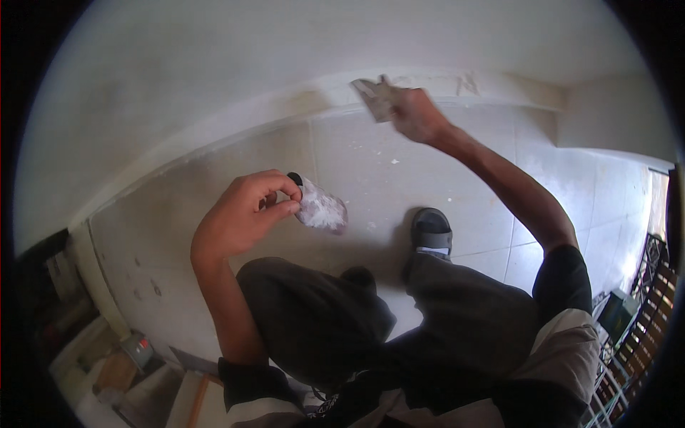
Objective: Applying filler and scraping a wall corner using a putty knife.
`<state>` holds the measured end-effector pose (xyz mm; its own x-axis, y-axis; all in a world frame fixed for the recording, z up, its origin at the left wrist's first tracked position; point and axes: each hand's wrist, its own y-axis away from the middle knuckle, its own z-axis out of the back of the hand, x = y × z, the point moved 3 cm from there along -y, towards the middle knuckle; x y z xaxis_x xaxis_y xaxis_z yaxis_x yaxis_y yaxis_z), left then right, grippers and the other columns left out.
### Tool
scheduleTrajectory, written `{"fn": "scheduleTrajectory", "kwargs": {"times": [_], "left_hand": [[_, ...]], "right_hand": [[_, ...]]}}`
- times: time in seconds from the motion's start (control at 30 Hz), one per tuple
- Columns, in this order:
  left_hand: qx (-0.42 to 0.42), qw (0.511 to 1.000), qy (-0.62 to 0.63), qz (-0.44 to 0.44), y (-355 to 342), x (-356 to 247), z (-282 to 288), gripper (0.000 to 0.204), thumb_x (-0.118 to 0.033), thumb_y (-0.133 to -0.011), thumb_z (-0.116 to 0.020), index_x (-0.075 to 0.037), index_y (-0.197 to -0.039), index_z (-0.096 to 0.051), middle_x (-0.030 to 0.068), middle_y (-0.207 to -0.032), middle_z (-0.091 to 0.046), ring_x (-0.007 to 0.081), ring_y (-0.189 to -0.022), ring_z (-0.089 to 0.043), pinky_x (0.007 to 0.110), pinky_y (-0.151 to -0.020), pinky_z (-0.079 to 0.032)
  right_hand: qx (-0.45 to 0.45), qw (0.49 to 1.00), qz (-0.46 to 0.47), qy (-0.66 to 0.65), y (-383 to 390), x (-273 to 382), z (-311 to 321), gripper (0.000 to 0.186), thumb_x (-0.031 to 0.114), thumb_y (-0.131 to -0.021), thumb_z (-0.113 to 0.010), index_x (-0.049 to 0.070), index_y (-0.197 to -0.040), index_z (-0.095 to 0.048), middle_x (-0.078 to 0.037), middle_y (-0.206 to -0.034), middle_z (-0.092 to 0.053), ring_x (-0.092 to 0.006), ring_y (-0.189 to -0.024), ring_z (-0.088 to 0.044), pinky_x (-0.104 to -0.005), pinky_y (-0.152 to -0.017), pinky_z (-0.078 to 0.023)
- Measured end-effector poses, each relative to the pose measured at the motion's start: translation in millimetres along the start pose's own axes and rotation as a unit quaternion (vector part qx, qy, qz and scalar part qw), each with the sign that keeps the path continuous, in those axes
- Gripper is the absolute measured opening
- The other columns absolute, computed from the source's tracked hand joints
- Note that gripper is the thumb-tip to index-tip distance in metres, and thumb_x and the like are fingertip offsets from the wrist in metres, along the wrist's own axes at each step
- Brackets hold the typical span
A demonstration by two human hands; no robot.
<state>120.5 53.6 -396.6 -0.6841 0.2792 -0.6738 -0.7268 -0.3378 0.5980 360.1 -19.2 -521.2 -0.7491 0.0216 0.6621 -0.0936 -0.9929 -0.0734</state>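
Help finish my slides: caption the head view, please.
The right hand holds a flat scraper near the skirting while the left hand grips a white-smeared object.

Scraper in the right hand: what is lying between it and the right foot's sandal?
In the head view, light tiled floor with a few small white specks lies between the scraper and the sandal.

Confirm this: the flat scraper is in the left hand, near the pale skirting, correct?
No, wrong side: the head view shows the flat scraper in the right hand, near the pale skirting; the left hand holds a white-smeared item.
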Motion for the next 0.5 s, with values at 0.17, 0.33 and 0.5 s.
{"fn": "scheduleTrajectory", "kwargs": {"times": [0.17,0.33,0.5], "left_hand": [[-0.041,0.998,0.044,0.032,36,25,-7,0.007,0.001,-0.076,-0.058,0.0,-0.082,-0.055,0.0005,-0.075,-0.051,0.0065,-0.059,-0.039,0.022,-0.054,-0.034],[-0.133,0.988,0.044,0.064,73,58,-30,0.008,-0.003,-0.075,-0.06,-0.001,-0.082,-0.056,0.0022,-0.073,-0.052,0.0076,-0.057,-0.041,0.022,-0.052,-0.034],[-0.197,0.972,0.088,0.094,73,77,-53,0.008,0.0,-0.074,-0.06,0.0,-0.08,-0.056,0.0029,-0.074,-0.053,0.008,-0.057,-0.041,0.022,-0.052,-0.034]], "right_hand": [[0.079,0.993,0.018,-0.086,-70,33,-120,0.024,0.009,-0.069,-0.056,-0.007,-0.087,-0.056,-0.026,-0.07,-0.058,-0.0387,-0.066,-0.06,-0.0434,-0.058,-0.05],[0.092,0.973,0.021,-0.21,-133,87,-223,0.02,0.01,-0.07,-0.056,-0.009,-0.076,-0.053,-0.025,-0.065,-0.057,-0.0377,-0.061,-0.06,-0.0424,-0.06,-0.052],[-0.022,0.991,-0.01,-0.129,-165,71,-278,0.023,0.013,-0.074,-0.056,-0.008,-0.084,-0.053,-0.027,-0.072,-0.059,-0.0392,-0.063,-0.061,-0.042,-0.057,-0.052]]}}
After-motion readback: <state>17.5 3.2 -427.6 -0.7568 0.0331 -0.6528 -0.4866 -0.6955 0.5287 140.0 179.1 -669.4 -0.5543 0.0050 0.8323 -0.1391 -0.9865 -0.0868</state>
